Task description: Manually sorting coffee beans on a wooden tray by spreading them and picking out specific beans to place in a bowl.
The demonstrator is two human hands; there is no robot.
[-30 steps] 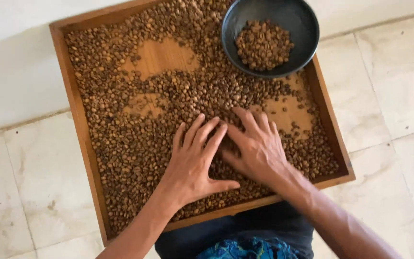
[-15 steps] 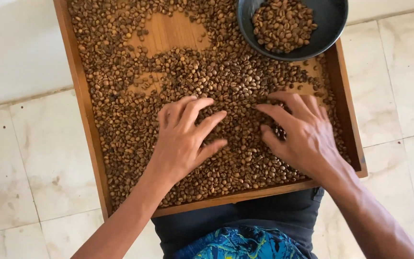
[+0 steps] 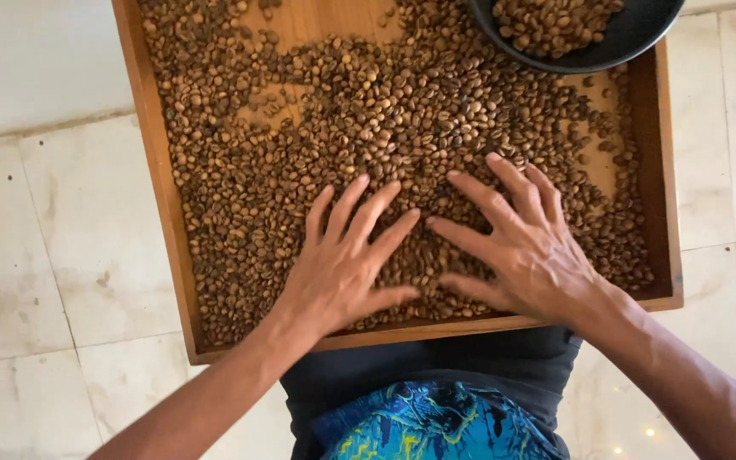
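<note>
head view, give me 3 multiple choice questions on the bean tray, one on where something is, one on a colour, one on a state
1. Where does the bowl sit?
A. at the tray's far right corner
B. on the floor to the left of the tray
C. at the tray's near left corner

2. What colour is the bowl?
A. white
B. dark grey to black
C. bright red

3. How are the two hands?
A. both closed in fists
B. both lifted clear of the tray
C. both flat with fingers spread on the beans

Answers:
1. A, the bowl overlaps the far right corner of the wooden tray, partly cut off by the picture's edge.
2. B, its rim and inner wall show dark against the brown beans.
3. C, the left hand and right hand lie palm down, fingers apart, on the bean layer.
</note>
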